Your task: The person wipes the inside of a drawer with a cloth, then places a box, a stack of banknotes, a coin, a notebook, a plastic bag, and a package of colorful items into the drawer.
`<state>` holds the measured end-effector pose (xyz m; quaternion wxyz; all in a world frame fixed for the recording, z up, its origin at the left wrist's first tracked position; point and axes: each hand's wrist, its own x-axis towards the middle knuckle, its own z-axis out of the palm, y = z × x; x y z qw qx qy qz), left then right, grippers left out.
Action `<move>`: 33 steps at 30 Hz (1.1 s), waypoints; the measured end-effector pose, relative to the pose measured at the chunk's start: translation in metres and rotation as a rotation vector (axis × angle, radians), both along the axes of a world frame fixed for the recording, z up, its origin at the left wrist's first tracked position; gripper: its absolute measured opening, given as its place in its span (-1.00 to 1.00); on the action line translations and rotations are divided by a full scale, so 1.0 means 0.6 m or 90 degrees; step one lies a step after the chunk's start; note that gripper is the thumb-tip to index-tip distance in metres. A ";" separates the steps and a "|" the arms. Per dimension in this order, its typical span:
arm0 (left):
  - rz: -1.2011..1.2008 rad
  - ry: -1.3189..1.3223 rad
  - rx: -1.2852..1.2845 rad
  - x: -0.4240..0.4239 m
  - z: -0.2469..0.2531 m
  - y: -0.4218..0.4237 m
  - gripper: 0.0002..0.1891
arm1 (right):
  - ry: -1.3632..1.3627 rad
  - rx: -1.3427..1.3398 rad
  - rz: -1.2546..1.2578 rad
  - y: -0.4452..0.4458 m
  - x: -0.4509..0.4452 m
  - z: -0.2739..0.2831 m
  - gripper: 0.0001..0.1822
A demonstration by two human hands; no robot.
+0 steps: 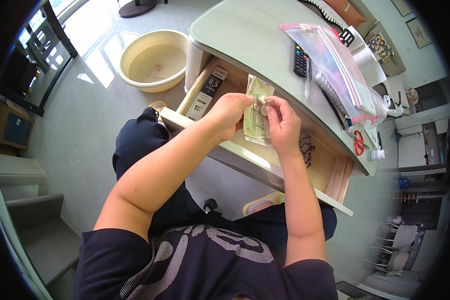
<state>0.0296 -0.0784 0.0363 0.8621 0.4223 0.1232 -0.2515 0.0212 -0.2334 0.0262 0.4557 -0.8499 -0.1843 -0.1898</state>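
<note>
Over an open wooden drawer [328,165], my left hand [228,114] grips a small stack of greenish banknotes [255,126] along its left side, thumb on top. Several silver coins [261,105] are bunched against the upper face of the notes. My right hand [285,125] pinches these coins between thumb and fingers from the right. Part of the notes' left edge is hidden by my left hand. Inside the drawer, a black-and-white printed pen box [206,93] lies at the left end. A patterned brown cloth item [306,148] lies behind my right wrist, partly covered.
On the glossy desktop [236,28] are a remote control [300,60], a clear zip pouch [333,67], a white pen [307,82], red-handled scissors [358,143] and a small white bottle [377,155]. A cream basin [155,62] stands on the floor, left of the desk.
</note>
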 end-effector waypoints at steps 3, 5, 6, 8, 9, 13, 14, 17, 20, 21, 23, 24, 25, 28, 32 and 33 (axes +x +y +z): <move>-0.012 -0.001 -0.002 0.001 0.000 0.000 -0.82 | 0.005 0.011 -0.010 -0.001 0.000 0.001 -0.88; -0.021 -0.006 -0.008 0.002 -0.002 0.003 -0.82 | -0.015 0.016 -0.020 0.001 0.000 0.001 -0.89; -0.028 -0.008 -0.017 0.003 -0.005 0.002 -0.82 | -0.024 0.017 -0.027 0.000 0.000 0.001 -0.90; -0.031 -0.009 -0.032 0.004 -0.006 0.001 -0.81 | -0.014 0.019 -0.041 -0.005 -0.002 0.002 -0.91; -0.028 -0.008 -0.038 0.004 -0.005 0.000 -0.81 | -0.009 0.020 -0.047 -0.006 -0.003 0.003 -0.91; -0.021 -0.008 -0.057 0.000 0.002 0.001 -0.81 | -0.044 0.078 -0.051 -0.004 -0.001 -0.001 -0.91; -0.020 -0.008 -0.063 0.001 0.000 0.002 -0.82 | -0.037 0.085 -0.051 -0.004 -0.002 -0.002 -0.91; -0.021 -0.010 -0.069 0.001 -0.003 0.002 -0.82 | -0.029 0.100 -0.016 0.000 -0.005 0.003 -0.92; -0.032 -0.016 -0.067 0.002 -0.003 0.000 -0.83 | -0.096 0.044 0.017 -0.001 0.001 0.003 -0.92; -0.036 -0.016 -0.074 0.003 -0.004 0.001 -0.83 | -0.128 0.015 0.028 -0.001 0.005 0.001 -0.92; -0.038 -0.007 -0.078 0.001 -0.002 0.002 -0.83 | -0.123 0.029 0.007 0.000 0.002 0.004 -0.90; -0.036 0.003 -0.076 -0.002 0.008 0.002 -0.83 | -0.119 0.035 -0.003 0.000 0.001 0.006 -0.89; -0.034 0.012 -0.075 -0.004 0.012 0.002 -0.83 | -0.133 0.022 -0.018 -0.001 0.001 0.008 -0.88; -0.034 0.011 -0.091 -0.003 0.011 0.002 -0.83 | -0.148 -0.007 -0.029 -0.003 0.001 0.011 -0.86; -0.021 0.008 -0.079 0.001 0.001 0.002 -0.84 | -0.092 -0.013 0.024 -0.004 0.000 0.010 -0.84; -0.018 0.009 -0.076 0.003 -0.001 0.001 -0.85 | -0.078 -0.016 0.031 -0.007 -0.001 0.010 -0.83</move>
